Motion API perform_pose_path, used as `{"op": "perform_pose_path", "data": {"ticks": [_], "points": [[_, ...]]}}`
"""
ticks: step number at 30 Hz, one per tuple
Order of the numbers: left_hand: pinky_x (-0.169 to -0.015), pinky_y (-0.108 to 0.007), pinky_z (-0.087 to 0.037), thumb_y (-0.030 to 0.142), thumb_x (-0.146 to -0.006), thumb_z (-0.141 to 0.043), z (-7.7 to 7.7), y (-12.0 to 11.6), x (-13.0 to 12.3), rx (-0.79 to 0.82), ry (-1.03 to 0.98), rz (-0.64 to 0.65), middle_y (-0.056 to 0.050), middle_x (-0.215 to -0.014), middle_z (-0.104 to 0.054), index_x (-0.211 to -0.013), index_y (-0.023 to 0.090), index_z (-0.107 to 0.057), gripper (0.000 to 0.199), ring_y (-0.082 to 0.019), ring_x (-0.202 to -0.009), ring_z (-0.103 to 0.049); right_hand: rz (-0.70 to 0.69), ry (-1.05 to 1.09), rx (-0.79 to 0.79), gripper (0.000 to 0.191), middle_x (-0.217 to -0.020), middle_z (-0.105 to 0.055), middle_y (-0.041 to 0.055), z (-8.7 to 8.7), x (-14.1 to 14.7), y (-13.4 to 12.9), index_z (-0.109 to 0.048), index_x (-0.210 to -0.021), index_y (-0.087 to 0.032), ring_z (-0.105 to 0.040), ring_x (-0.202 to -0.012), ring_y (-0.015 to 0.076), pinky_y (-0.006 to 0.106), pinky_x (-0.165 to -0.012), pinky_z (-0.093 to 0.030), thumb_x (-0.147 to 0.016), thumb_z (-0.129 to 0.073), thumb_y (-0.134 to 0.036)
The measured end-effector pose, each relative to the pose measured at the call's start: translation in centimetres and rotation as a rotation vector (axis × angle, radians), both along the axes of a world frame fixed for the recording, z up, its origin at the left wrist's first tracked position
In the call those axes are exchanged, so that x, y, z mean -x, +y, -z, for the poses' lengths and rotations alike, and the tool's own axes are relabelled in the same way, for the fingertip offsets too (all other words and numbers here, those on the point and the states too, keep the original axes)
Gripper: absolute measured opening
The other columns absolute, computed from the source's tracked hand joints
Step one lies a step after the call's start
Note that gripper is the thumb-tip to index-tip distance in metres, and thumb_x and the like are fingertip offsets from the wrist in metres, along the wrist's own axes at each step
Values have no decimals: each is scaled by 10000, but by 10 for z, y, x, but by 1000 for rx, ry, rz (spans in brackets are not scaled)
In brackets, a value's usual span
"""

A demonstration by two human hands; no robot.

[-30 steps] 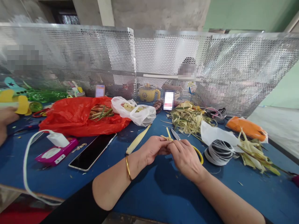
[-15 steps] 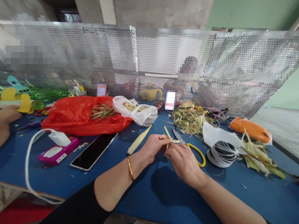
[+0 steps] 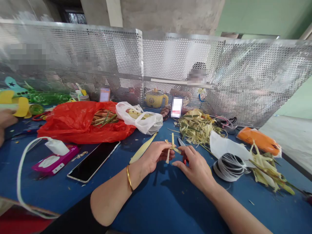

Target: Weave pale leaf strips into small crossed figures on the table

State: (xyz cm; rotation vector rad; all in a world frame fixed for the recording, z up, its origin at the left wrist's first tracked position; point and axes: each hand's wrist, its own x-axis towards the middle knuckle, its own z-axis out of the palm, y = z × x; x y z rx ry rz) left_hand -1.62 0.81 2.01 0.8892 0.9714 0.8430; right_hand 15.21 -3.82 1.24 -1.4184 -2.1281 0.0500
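Note:
A small cross-shaped piece of pale corn husk strips [image 3: 173, 139] is pinched between the thumb and fingers of my left hand [image 3: 156, 155]. Its strips stick out up, down and to the right. Beside it, my right hand [image 3: 196, 165] has its thumb and fingers apart, with the fingertips close to the right-hand strip; whether they touch is hard to tell. Under my right hand lie scissors [image 3: 180, 142], mostly covered, with blade tips and a bit of red showing. A long pale husk piece [image 3: 143, 148] lies on the table behind my left wrist.
A purple power strip [image 3: 57, 161] with a white cable and a phone [image 3: 94, 162] lie left. Behind are a red bag [image 3: 65, 122], a white bag [image 3: 151, 123] and a husk pile [image 3: 195, 126]. A white ribbon spool [image 3: 229, 167] stands right. Perforated metal panels [image 3: 165, 58] border the back.
My right hand has come away from the husk piece and opened, moving slightly right over the scissors. The piece in my left hand now shows its cross shape. The view has shifted slightly.

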Motion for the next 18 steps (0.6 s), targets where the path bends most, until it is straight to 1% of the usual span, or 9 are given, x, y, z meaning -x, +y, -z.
{"op": "perform_pose_path", "data": {"ticks": [3,6,9,11,14,16,18], "points": [[-657,-266,-484,277,-728,-662,1,0,1,6,0,30,-12,-665,-632,-800,164,-708,142,-132,-624,-588,-58,72,101,76,-821,-610,22,1,-2,2,-579,-915,-217,-596,-694,171,266,-596,-432,-908,-544,-284],[-623,-249,-475,364,-724,-688,2,-1,0,10,8,91,-3,-661,-607,-791,156,-690,219,-119,-607,-570,-43,110,114,178,-726,-587,2,8,-1,4,-526,-750,-218,-560,-640,153,252,-578,-397,-921,-491,-250],[-595,-229,-456,458,-669,-747,6,-3,-2,-51,65,148,-4,-683,-618,-787,152,-674,337,-108,-600,-565,-22,74,121,217,-679,-577,-6,15,2,4,-491,-722,-217,-538,-599,147,250,-557,-363,-932,-463,-264],[-566,-214,-434,454,-644,-768,10,-3,-4,-141,142,122,0,-666,-622,-795,150,-678,351,-103,-581,-556,-31,13,111,218,-701,-590,7,17,4,2,-489,-735,-213,-549,-621,156,255,-565,-354,-942,-429,-244],[-516,-208,-402,409,-672,-741,13,-3,-7,-264,250,51,-2,-634,-625,-797,144,-697,296,-108,-549,-546,-61,-22,76,225,-716,-585,15,14,6,0,-492,-732,-209,-551,-646,161,261,-587,-350,-937,-401,-190],[-495,-205,-385,370,-684,-726,14,-3,-9,-274,260,33,-5,-613,-624,-797,139,-708,257,-106,-528,-539,-86,15,64,242,-687,-560,6,11,8,-3,-480,-704,-210,-525,-619,151,257,-578,-339,-926,-396,-161],[-474,-201,-364,347,-665,-738,14,-3,-10,-219,227,19,2,-561,-600,-793,132,-714,252,-98,-495,-519,-128,49,48,245,-673,-545,2,9,10,-5,-472,-689,-209,-503,-609,146,256,-573,-334,-910,-395,-136]]}}
